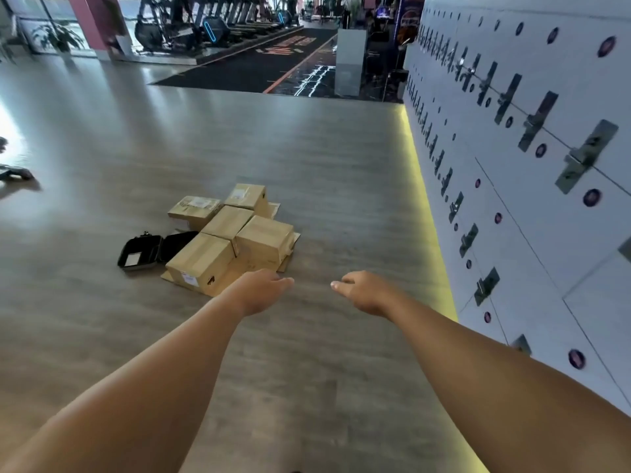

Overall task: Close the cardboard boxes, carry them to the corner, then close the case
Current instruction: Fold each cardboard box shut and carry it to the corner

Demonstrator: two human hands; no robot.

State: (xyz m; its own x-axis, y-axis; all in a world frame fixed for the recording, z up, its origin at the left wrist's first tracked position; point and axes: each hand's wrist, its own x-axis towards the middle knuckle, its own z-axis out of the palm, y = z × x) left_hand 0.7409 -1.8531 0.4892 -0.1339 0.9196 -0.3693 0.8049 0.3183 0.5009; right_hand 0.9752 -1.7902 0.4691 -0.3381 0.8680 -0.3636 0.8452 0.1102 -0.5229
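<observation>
Several brown cardboard boxes [235, 230] lie clustered on the wooden floor ahead of me, their tops folded down, with loose flaps sticking out at the base. Just left of them a black case [150, 250] lies open, lid flat on the floor. My left hand [263, 290] reaches forward with relaxed fingers, hovering in front of the nearest box and holding nothing. My right hand [362, 290] is stretched out beside it over bare floor, fingers loosely curled, empty.
A white locker wall [529, 165] with a yellow light strip [426, 199] at its foot runs along the right. Wooden floor [307, 148] spreads around the boxes. Treadmills [211, 25] and a black mat [266, 63] stand far back. A dark object [17, 174] lies at the left edge.
</observation>
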